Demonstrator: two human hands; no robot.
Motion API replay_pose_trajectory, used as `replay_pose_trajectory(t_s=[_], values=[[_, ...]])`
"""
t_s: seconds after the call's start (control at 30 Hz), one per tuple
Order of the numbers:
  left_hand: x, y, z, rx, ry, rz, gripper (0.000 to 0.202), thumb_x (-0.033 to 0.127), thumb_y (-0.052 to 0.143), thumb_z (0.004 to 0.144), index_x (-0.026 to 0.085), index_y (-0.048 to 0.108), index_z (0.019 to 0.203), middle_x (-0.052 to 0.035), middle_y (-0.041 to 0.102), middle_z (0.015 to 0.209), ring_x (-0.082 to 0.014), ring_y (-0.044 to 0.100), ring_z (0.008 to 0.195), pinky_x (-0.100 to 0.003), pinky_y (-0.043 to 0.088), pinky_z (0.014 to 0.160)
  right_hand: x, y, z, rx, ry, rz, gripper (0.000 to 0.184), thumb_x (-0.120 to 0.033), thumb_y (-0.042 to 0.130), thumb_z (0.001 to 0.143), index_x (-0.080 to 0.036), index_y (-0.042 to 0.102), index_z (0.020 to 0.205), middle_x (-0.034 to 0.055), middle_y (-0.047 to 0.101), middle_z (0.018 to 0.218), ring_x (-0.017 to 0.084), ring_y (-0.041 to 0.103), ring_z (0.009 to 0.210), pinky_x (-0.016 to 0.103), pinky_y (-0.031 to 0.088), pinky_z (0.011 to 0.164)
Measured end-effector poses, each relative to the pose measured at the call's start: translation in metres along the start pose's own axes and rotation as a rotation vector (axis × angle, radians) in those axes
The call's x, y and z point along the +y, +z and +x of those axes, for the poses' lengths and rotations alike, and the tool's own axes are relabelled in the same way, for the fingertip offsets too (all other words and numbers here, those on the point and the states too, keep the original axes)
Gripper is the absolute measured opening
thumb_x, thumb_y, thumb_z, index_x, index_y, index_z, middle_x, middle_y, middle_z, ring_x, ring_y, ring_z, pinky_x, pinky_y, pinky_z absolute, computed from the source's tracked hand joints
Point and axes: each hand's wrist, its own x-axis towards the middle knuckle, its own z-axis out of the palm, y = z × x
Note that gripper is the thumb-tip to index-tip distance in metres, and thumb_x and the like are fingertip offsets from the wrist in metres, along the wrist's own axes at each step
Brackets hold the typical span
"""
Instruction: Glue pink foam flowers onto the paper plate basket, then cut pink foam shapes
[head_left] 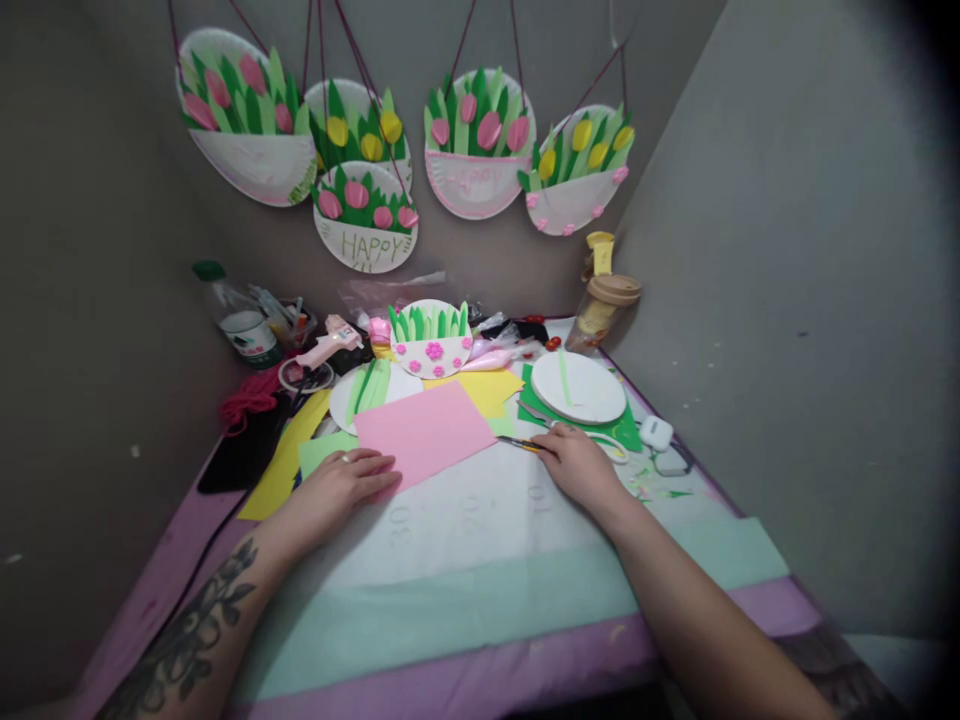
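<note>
Pink paper (425, 432) under flattened left hand (346, 487); curled right hand (579, 463) touches tool (519, 443).

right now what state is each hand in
Left hand: open, resting on the pink paper.
Right hand: at the thin tool; whether closed on it cannot be told.

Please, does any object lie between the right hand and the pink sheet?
Yes: a slim tool spans the gap, from the fingertips of the right hand to near the right corner of the pink sheet.
</note>
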Motion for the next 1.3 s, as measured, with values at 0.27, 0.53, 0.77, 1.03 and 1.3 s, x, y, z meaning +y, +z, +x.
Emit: replay_pose_trajectory(t_s=[0.27, 0.53, 0.77, 1.03, 1.3], values=[[0.000, 0.001, -0.001, -0.009, 0.014, 0.032, 0.034, 0.026, 0.041, 0.095, 0.035, 0.057, 0.124, -0.0010, 0.058, 0.130, -0.0224, 0.051, 0.117, -0.035, 0.040, 0.087, -0.005, -0.003, 0.000, 0.012, 0.034, -0.007, 0.027, -0.022, 0.049, 0.089, -0.025, 0.070, 0.105, 0.0079, 0.062, 0.096, 0.023, 0.056, 0.094, 0.030, 0.039, 0.076], [-0.001, 0.011, 0.001, 0.017, 0.072, 0.023, 0.035, 0.027, 0.040, 0.096, 0.035, 0.055, 0.126, -0.0015, 0.056, 0.133, -0.0230, 0.050, 0.118, -0.037, 0.038, 0.088, -0.012, -0.003, 0.000, -0.015, -0.023, 0.026, 0.028, -0.019, 0.049, 0.088, -0.025, 0.070, 0.106, 0.0056, 0.062, 0.094, 0.019, 0.056, 0.093, 0.027, 0.038, 0.078], [0.000, 0.012, 0.002, 0.001, 0.083, 0.016, 0.034, 0.027, 0.039, 0.096, 0.034, 0.054, 0.126, -0.0011, 0.055, 0.134, -0.0228, 0.049, 0.118, -0.037, 0.038, 0.088, -0.006, -0.005, 0.001, 0.040, 0.079, -0.088, 0.027, -0.024, 0.048, 0.090, -0.024, 0.070, 0.106, 0.0075, 0.063, 0.096, 0.022, 0.055, 0.094, 0.029, 0.037, 0.076], [0.002, 0.011, 0.001, 0.014, 0.078, -0.004, 0.035, 0.027, 0.039, 0.096, 0.035, 0.053, 0.127, -0.0006, 0.055, 0.134, -0.0231, 0.049, 0.118, -0.038, 0.038, 0.089, -0.010, -0.002, 0.001, 0.040, 0.025, -0.026, 0.026, -0.023, 0.049, 0.090, -0.026, 0.070, 0.106, 0.0058, 0.063, 0.096, 0.021, 0.056, 0.094, 0.028, 0.038, 0.077], [0.008, 0.008, 0.008, 0.040, 0.113, -0.045, 0.035, 0.026, 0.037, 0.097, 0.034, 0.053, 0.127, -0.0021, 0.056, 0.133, -0.0221, 0.050, 0.117, -0.039, 0.039, 0.092, -0.029, 0.005, 0.005, 0.018, -0.075, -0.054, 0.025, -0.022, 0.052, 0.089, -0.028, 0.071, 0.104, 0.0047, 0.064, 0.091, 0.020, 0.055, 0.089, 0.029, 0.037, 0.076]])
